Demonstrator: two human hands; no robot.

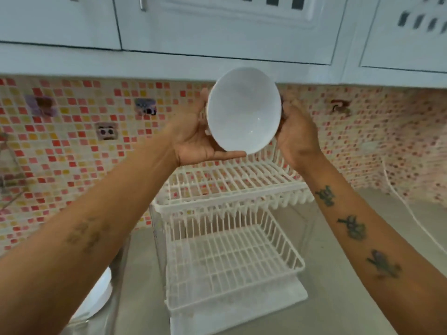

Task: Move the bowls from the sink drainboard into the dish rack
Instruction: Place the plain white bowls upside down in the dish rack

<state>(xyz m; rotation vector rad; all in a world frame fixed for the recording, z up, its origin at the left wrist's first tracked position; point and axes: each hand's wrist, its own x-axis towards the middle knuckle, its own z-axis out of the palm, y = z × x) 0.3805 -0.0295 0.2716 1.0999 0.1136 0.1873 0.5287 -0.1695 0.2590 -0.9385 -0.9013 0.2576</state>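
A white bowl (243,110) is being held up in the air between both hands, above the top tier of the rack (229,204) and in front of the mosaic tiles (79,131), just under the cabinets (217,27). It is tipped on its side, so its hollow is facing the person. The left hand (196,139) is cupping it from the left and beneath, palm up, thumb lying along the lower rim; its grip is closed loosely around that side of the bowl. The right hand (296,134) is pressing against the right side, with fingers curling behind where they are hidden, so the bowl is sitting clamped between the two. The white wire rack is standing on the grey counter (338,262), two tiers, both showing bare wires, with a tray under the lower one. At the lower left, partly behind the left forearm, a piece of another white dish (96,301) is showing.
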